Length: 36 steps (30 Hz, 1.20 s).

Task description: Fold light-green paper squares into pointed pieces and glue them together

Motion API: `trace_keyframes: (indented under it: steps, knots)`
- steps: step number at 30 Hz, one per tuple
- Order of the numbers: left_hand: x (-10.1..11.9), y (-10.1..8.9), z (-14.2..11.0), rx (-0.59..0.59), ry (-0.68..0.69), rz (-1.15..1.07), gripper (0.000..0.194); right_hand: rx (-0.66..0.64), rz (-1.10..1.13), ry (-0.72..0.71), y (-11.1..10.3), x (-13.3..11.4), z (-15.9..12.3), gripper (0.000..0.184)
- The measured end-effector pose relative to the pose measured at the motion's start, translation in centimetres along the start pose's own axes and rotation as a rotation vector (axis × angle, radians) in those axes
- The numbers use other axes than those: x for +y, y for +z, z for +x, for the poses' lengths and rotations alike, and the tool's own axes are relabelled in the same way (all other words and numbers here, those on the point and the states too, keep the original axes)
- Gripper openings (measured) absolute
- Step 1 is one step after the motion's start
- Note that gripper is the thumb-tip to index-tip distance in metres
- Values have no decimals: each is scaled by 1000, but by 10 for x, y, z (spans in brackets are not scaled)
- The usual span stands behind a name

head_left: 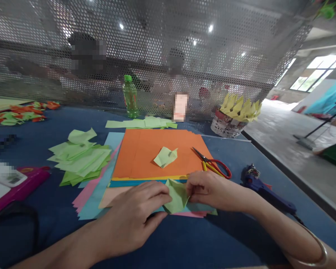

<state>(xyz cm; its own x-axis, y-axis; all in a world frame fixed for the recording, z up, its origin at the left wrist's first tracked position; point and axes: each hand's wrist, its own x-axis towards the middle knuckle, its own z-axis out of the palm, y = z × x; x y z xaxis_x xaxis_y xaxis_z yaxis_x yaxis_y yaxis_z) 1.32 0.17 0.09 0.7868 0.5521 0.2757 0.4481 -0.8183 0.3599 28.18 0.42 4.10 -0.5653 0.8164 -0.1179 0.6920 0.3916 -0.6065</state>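
A small light green folded paper piece (pixel 178 195) lies near the front of a stack of coloured sheets topped by orange paper (pixel 145 153). My left hand (pixel 134 218) rests on the blue table with its fingers curled, pinching the piece's left edge. My right hand (pixel 207 189) pinches the piece's right edge with closed fingers. Another folded green piece (pixel 165 157) sits on the orange sheet, apart from both hands.
Red-handled scissors (pixel 212 164) and a blue glue gun (pixel 264 190) lie to the right. A pile of green squares (pixel 80 158) lies left, a green bottle (pixel 130 97) and a basket of yellow folded pieces (pixel 235 116) behind. People sit beyond the perforated screen (pixel 156 48).
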Motion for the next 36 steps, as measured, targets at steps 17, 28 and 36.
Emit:
trace_keyframes:
  steps: [17, 28, 36]
  knots:
    - [1, -3, 3, -54, -61, -143, 11, 8, -17, -14, -1, -1, -1, 14]
    - [2, -3, 1, 9, -27, -93, 27, 10, -27, -12, -1, -2, 0, 14]
    - [11, -10, 3, 181, 107, -32, 25, 26, -22, 21, -1, -5, 0, 12]
